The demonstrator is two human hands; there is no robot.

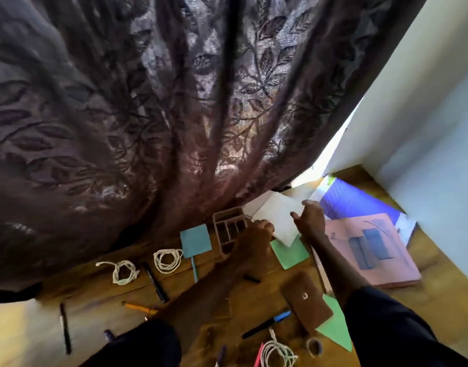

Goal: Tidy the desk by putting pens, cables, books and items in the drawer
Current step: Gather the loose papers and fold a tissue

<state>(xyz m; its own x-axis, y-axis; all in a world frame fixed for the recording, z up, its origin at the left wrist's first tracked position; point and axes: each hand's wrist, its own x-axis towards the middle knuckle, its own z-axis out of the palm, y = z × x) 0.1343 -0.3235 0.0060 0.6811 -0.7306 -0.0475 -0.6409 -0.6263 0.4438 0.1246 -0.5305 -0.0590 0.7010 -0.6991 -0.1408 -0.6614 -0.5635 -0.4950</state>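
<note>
Both hands hold a white sheet of paper (279,217) at the back of the wooden desk (100,313). My left hand (256,239) grips its left edge and my right hand (309,221) pinches its right edge. Around them lie coiled white cables (167,260) (123,271) (278,352), a black pen (154,282), an orange pen (139,307), a blue-capped pen (267,324), a green paper (290,251), a blue card (195,241) and a brown pouch (305,300). No drawer is in view.
A brown divided organiser tray (229,227) stands just left of the white sheet. A pink book (370,250) and a purple book (357,201) lie at the right. A dark patterned curtain (148,115) hangs over the desk's back, and a pale wall (426,128) bounds the right.
</note>
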